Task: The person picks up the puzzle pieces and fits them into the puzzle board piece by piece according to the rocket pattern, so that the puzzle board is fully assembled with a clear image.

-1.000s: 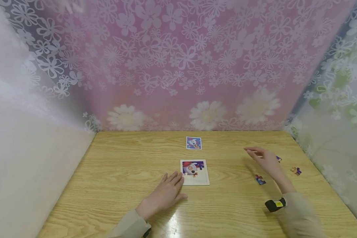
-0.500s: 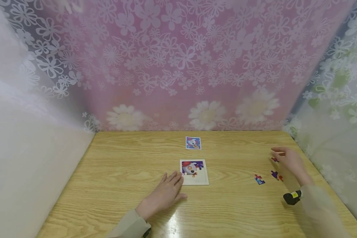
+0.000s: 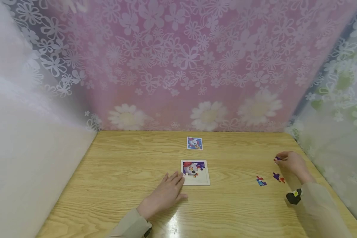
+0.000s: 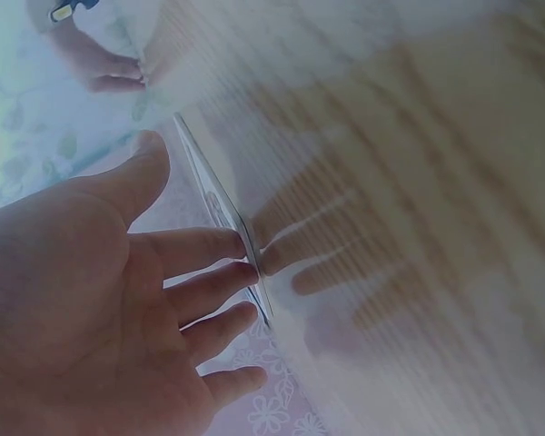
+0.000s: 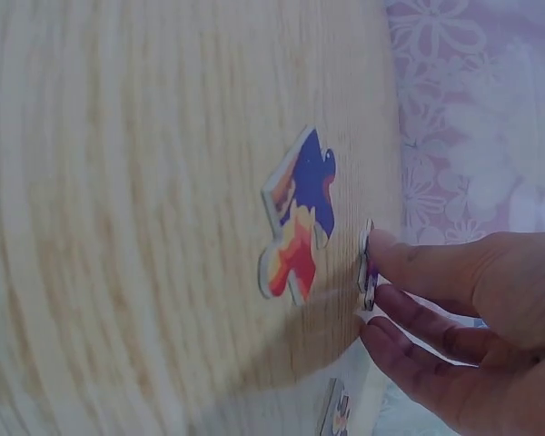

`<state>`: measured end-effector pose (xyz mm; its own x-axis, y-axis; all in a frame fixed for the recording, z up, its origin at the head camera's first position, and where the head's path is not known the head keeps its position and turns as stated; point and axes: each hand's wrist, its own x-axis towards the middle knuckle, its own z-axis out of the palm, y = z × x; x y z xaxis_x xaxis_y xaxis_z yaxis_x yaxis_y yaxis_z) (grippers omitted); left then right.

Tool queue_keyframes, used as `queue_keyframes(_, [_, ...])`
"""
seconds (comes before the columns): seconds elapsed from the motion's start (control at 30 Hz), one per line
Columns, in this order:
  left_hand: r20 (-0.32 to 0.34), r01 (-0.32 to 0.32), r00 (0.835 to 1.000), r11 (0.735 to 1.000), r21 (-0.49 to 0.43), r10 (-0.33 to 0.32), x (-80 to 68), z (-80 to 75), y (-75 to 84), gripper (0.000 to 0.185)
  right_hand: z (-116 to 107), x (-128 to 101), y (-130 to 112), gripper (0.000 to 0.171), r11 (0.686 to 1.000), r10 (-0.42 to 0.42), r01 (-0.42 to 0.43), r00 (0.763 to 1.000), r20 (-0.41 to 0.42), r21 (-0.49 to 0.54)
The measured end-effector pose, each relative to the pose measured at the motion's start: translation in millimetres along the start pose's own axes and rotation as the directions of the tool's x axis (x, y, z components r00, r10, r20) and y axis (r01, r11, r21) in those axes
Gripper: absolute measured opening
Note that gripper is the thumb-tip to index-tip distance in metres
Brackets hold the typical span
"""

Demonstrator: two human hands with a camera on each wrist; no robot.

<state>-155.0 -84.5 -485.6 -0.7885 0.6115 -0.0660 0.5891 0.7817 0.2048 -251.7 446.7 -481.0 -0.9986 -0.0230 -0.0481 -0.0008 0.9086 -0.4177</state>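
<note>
My left hand (image 3: 163, 195) lies flat on the table, its fingertips at the left edge of a square white puzzle tray (image 3: 207, 181). In the left wrist view its fingers are extended against the tray's rim (image 4: 254, 245). Purple, red and white pieces (image 3: 191, 168) fill the tray's upper left part; the rest of its bed is bare. At the right side, my right hand (image 3: 294, 164) pinches a small dark puzzle piece (image 5: 368, 268) between thumb and fingers, close over the table. The piece stands edge-on in the right wrist view, so its picture is mostly hidden.
A purple-and-orange piece (image 3: 278, 177) lies near the right hand, with a red-and-blue piece (image 3: 260, 181) left of it. Another piece (image 5: 338, 411) shows at the bottom of the right wrist view. A picture card (image 3: 194, 143) lies behind the tray. Flowered cloth walls (image 3: 166, 66) surround the table.
My right hand has moved right and come down onto a puzzle piece, which it now pinches. Its wrist has uncovered the purple-and-orange piece. The left hand stays in place.
</note>
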Motion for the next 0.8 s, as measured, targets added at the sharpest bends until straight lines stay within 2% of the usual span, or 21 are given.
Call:
queue_keyframes(0.37, [0.003,0.006,1.0,1.0,-0.013,-0.006,0.0,-0.5,1.5,0.07,0.8,-1.4,0.9,0.042,0.999,0.039,-0.039,0.999,-0.014,0.03])
queue_keyframes(0.57, [0.003,0.006,1.0,1.0,-0.016,-0.006,0.4,0.5,1.1,0.07,3.4,-4.7,0.3,0.037,0.999,0.012,-0.008,0.996,-0.084,0.049])
queue_keyframes(0.8, [0.009,0.011,1.0,1.0,-0.021,-0.011,1.1,1.1,1.3,0.069,7.1,-5.8,0.4,0.017,0.997,-0.046,0.059,0.978,-0.203,0.058])
